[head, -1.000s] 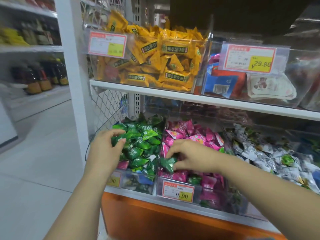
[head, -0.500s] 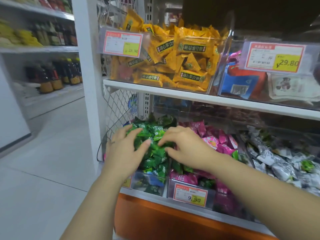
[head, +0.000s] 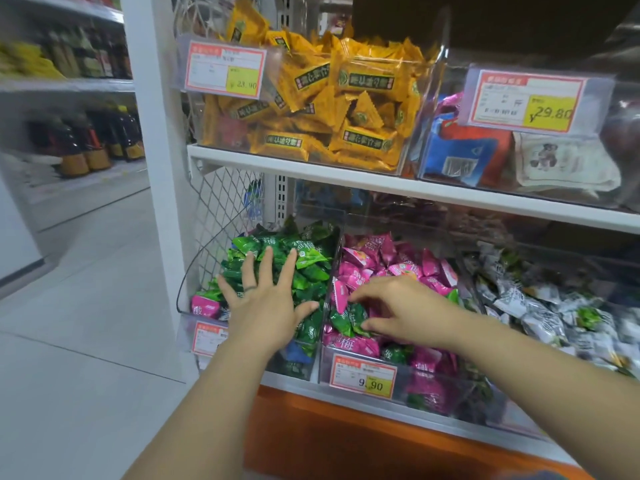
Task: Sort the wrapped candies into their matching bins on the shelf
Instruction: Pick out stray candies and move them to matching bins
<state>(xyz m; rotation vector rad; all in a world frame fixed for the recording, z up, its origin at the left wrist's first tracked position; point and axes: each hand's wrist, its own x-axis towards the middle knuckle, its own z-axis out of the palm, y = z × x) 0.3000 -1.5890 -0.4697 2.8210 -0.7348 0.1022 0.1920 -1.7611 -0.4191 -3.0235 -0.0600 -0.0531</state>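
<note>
Pressing down flat, the left hand (head: 266,306) lies spread wide on the heap of green candies (head: 308,258) in the left clear bin (head: 294,367) on the lower shelf, fingers straight and fanned, thumb out to the right, a dark ring (head: 250,288) on one finger. Over in the next bin to the right, the pink bin (head: 415,386), the right hand (head: 401,306) is curled in among the pink candies (head: 377,251), and its fingertips and thumb pinch a stray green candy (head: 351,318) that sits at the near left of that bin, just beside the dividing wall. More green wrappers (head: 394,353) show lower down among the pink ones, near the front. One pink candy (head: 205,305) lies at the near left corner of the green bin, just left of the left hand. A price tag reading 9.90 (head: 362,379) hangs on the front of the pink bin. Further right, a third bin holds white-wrapped candies (head: 540,306). On the white shelf board (head: 346,174) above, yellow packets (head: 346,109) fill a clear bin, with blue and orange packets (head: 464,154) to their right. Far left, across the aisle, dark bottles (head: 90,143) stand blurred on another shelf.
</note>
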